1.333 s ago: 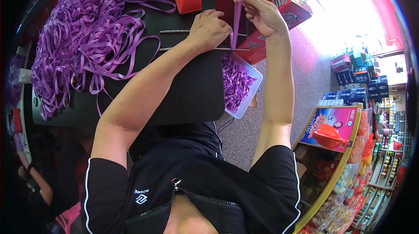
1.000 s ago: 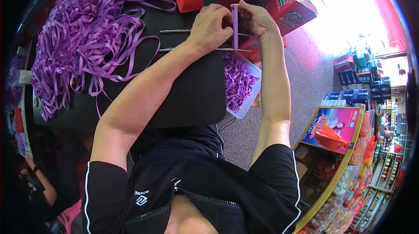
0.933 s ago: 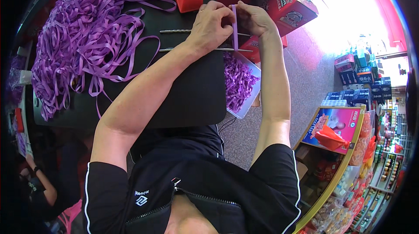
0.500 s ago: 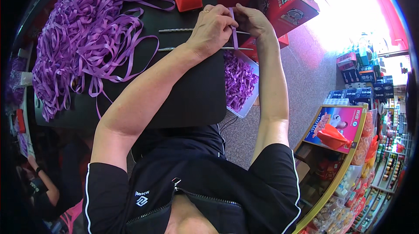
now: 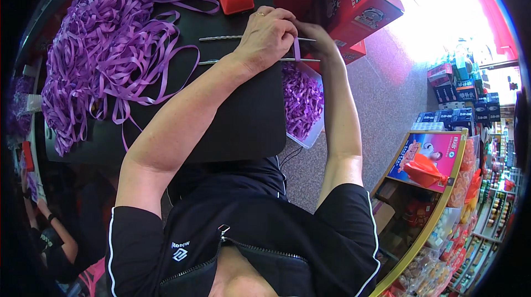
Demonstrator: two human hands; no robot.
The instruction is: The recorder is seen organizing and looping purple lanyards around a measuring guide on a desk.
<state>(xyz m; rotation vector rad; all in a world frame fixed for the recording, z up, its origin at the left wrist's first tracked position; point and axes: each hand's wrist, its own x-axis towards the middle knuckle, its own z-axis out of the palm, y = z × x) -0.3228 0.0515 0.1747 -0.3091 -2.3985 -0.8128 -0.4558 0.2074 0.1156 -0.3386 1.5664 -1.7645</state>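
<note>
The left hand [image 5: 266, 37] was curled, its fingers bent toward the thumb, their tips partly turned out of sight; whether they gripped anything could not be told. Touching or just beside it, the right hand [image 5: 316, 37] was blurred and shadowed, so its opening and hold could not be read either. Between the two sets of fingers a purple strip [image 5: 297, 49] showed, its upper end hidden among them and its lower end meeting the lower metal rod [image 5: 308, 60]; around or merely against, it was unclear. The left hand and wrist covered the middle of that rod and of the upper rod [image 5: 218, 38]. Left of the fingers, a ribbon heap [image 5: 110, 53] spread across the worktop [image 5: 238, 120]; above them, the frame cut off a red tape dispenser [image 5: 237, 1]. Below, the worktop and right forearm partly hid a tub [image 5: 316, 133] of purple pieces [image 5: 301, 100].
</note>
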